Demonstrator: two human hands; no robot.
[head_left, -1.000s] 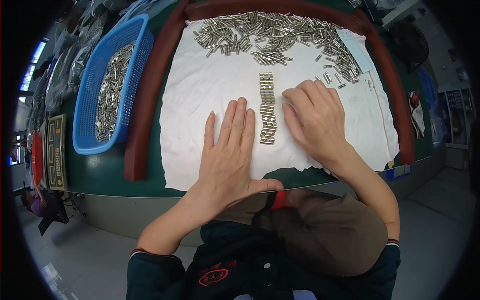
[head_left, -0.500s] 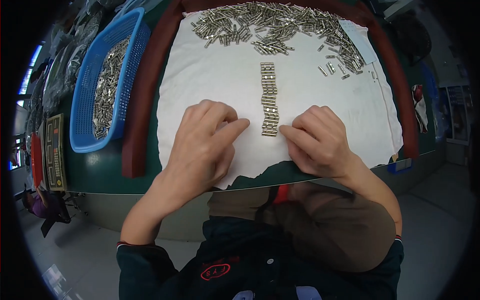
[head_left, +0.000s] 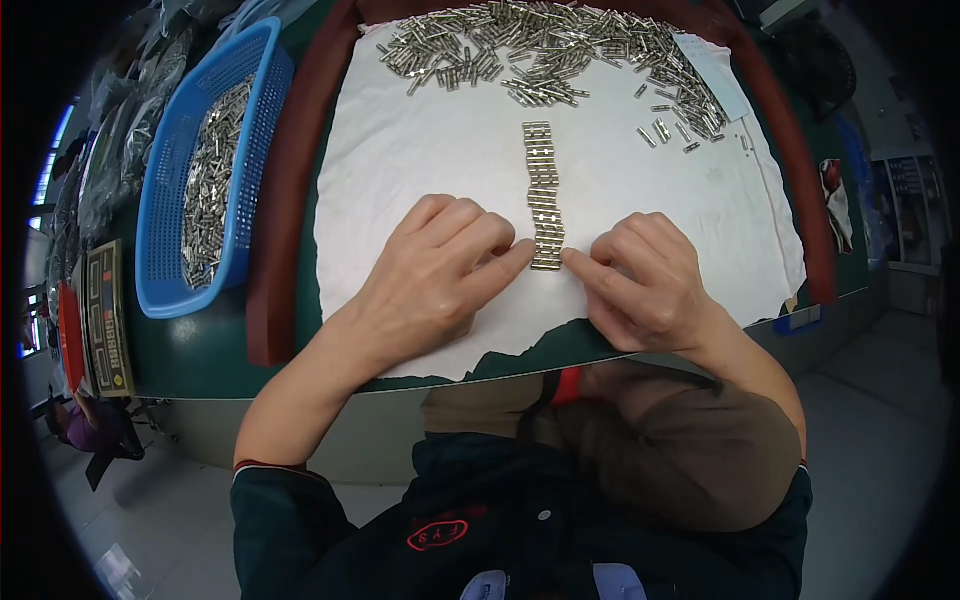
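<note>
A narrow column of short silvery metal pins (head_left: 541,185), laid side by side, runs down the middle of a white cloth (head_left: 420,150). On its left, my left hand (head_left: 437,262) has the index finger stretched to the column's near end, the other fingers curled under. From the other side my right hand (head_left: 648,285) points its index fingertip at the same end, its remaining fingers folded in. Both fingertips are at or very close to the end pins; actual contact is hard to tell. Whatever the curled fingers may hold is hidden.
A large heap of loose metal pins (head_left: 540,50) lies along the cloth's far edge, with several strays at right. A pale paper slip (head_left: 715,80) is beside them. Dark red rails (head_left: 290,220) border the cloth. A blue basket (head_left: 160,230) of pins stands left.
My left hand has moved right, bringing its index finger up to the column's near end. The column's pins now line up somewhat straighter. My right hand has barely shifted.
</note>
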